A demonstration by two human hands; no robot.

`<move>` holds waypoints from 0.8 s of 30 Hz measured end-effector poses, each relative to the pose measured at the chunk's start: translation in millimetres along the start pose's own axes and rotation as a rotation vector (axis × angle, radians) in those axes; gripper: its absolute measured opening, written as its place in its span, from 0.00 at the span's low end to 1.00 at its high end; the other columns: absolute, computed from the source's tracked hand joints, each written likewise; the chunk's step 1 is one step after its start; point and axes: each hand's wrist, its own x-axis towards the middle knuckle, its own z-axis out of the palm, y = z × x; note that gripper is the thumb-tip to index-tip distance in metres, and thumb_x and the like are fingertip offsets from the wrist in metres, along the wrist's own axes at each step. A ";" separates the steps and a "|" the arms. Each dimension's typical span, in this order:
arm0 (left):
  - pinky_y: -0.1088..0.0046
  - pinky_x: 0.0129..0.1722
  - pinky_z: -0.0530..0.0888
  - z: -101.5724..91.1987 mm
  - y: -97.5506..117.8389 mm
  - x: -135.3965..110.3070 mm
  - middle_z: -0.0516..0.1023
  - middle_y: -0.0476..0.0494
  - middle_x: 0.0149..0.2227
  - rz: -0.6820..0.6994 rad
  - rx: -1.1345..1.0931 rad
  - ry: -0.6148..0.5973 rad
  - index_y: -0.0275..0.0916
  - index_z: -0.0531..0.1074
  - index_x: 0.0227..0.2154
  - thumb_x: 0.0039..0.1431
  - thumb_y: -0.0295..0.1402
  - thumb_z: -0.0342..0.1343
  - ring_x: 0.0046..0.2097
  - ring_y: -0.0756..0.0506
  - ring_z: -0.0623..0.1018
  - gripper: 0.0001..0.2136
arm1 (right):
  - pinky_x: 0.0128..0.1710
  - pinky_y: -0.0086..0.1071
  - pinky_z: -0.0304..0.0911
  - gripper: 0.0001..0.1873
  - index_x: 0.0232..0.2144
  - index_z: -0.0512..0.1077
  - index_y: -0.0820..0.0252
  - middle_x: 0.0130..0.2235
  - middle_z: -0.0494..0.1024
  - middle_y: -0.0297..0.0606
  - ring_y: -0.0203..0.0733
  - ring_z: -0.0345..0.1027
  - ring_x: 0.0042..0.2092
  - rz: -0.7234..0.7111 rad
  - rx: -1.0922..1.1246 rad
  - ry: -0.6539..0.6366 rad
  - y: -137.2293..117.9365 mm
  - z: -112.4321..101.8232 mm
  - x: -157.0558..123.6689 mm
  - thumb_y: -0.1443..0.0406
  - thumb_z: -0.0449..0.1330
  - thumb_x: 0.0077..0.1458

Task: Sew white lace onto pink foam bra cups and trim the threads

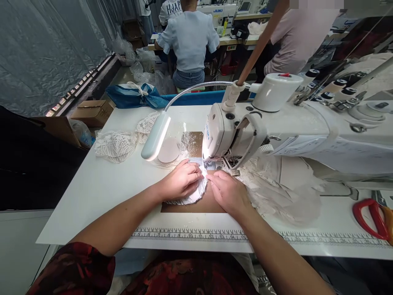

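My left hand (181, 180) lies on a white lace piece (192, 198) on the sewing table (101, 188), fingers curled and pressing it down just in front of the needle. My right hand (229, 191) pinches the same lace at its right edge, fingertips touching the left hand's. Both hands sit right under the head of the white sewing machine (233, 133). A gooseneck lamp (156, 139) shines on the spot.
A pile of lace pieces (115, 144) lies at the table's back left. More pale fabric (285, 192) is heaped right of the needle. Red-handled scissors (373, 217) rest at the far right. A ruler strip (190, 235) runs along the front edge. Other people sit at machines behind.
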 end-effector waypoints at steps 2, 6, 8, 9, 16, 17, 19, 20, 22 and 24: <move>0.58 0.50 0.66 2.3 3.4 2.3 0.74 0.37 0.42 -0.063 -0.018 0.026 0.36 0.71 0.45 0.64 0.34 0.47 0.47 0.42 0.71 0.12 | 0.36 0.29 0.58 0.18 0.45 0.75 0.52 0.42 0.78 0.35 0.39 0.69 0.39 0.000 0.036 0.042 0.3 0.8 -0.9 0.67 0.48 0.60; 0.62 0.44 0.67 10.1 8.7 9.0 0.72 0.40 0.34 -0.181 0.016 0.054 0.36 0.72 0.36 0.64 0.34 0.48 0.39 0.44 0.71 0.10 | 0.37 0.29 0.58 0.16 0.39 0.77 0.53 0.40 0.78 0.35 0.38 0.69 0.39 -0.030 0.063 0.060 0.8 2.7 -1.9 0.66 0.48 0.60; 0.63 0.42 0.67 14.2 9.3 12.0 0.71 0.41 0.31 -0.205 0.047 0.075 0.35 0.72 0.31 0.64 0.32 0.46 0.37 0.44 0.70 0.12 | 0.37 0.29 0.57 0.16 0.39 0.77 0.53 0.40 0.78 0.35 0.38 0.69 0.39 -0.038 0.067 0.051 0.9 3.0 -1.8 0.66 0.48 0.60; 0.64 0.41 0.67 15.7 9.1 13.1 0.71 0.41 0.31 -0.211 0.054 0.085 0.35 0.71 0.29 0.65 0.31 0.45 0.36 0.44 0.69 0.12 | 0.37 0.29 0.57 0.16 0.39 0.77 0.54 0.39 0.78 0.35 0.38 0.68 0.39 -0.043 0.070 0.047 0.8 2.8 -1.7 0.66 0.48 0.60; 0.64 0.44 0.70 15.0 4.6 13.0 0.75 0.41 0.35 -0.243 -0.179 0.182 0.37 0.70 0.29 0.61 0.29 0.48 0.40 0.44 0.73 0.08 | 0.36 0.29 0.56 0.17 0.31 0.77 0.54 0.36 0.77 0.35 0.37 0.68 0.37 -0.046 0.088 0.031 -2.4 -1.9 1.6 0.64 0.49 0.62; 0.64 0.45 0.71 14.2 4.2 12.6 0.76 0.42 0.35 -0.256 -0.221 0.188 0.37 0.70 0.29 0.61 0.29 0.49 0.41 0.44 0.73 0.07 | 0.36 0.29 0.55 0.17 0.31 0.77 0.54 0.36 0.77 0.35 0.37 0.68 0.37 -0.045 0.084 0.028 -2.8 -2.2 2.4 0.64 0.49 0.62; 0.64 0.45 0.71 13.2 3.5 12.2 0.76 0.43 0.35 -0.277 -0.281 0.195 0.37 0.70 0.28 0.60 0.28 0.49 0.41 0.44 0.74 0.07 | 0.35 0.29 0.55 0.17 0.30 0.77 0.55 0.35 0.77 0.35 0.37 0.68 0.36 -0.039 0.060 0.030 -3.2 -1.7 4.1 0.63 0.48 0.62; 0.64 0.46 0.71 13.1 3.2 12.2 0.76 0.43 0.35 -0.280 -0.298 0.197 0.37 0.70 0.27 0.60 0.29 0.50 0.41 0.44 0.74 0.08 | 0.34 0.29 0.54 0.17 0.30 0.76 0.55 0.35 0.77 0.36 0.37 0.68 0.35 -0.031 0.041 0.034 -3.3 -0.9 5.0 0.63 0.48 0.63; 0.64 0.46 0.71 13.9 2.6 12.2 0.77 0.43 0.34 -0.277 -0.310 0.200 0.37 0.70 0.27 0.60 0.29 0.51 0.41 0.44 0.74 0.08 | 0.32 0.29 0.53 0.16 0.33 0.76 0.56 0.35 0.77 0.36 0.37 0.68 0.34 -0.011 -0.008 0.054 -3.2 1.9 6.8 0.61 0.49 0.63; 0.63 0.47 0.71 15.2 2.0 12.1 0.77 0.44 0.34 -0.268 -0.310 0.204 0.37 0.71 0.27 0.60 0.29 0.51 0.41 0.45 0.74 0.07 | 0.30 0.29 0.52 0.14 0.37 0.76 0.56 0.34 0.78 0.36 0.37 0.68 0.32 -0.006 -0.059 0.093 -2.9 5.7 8.2 0.60 0.50 0.62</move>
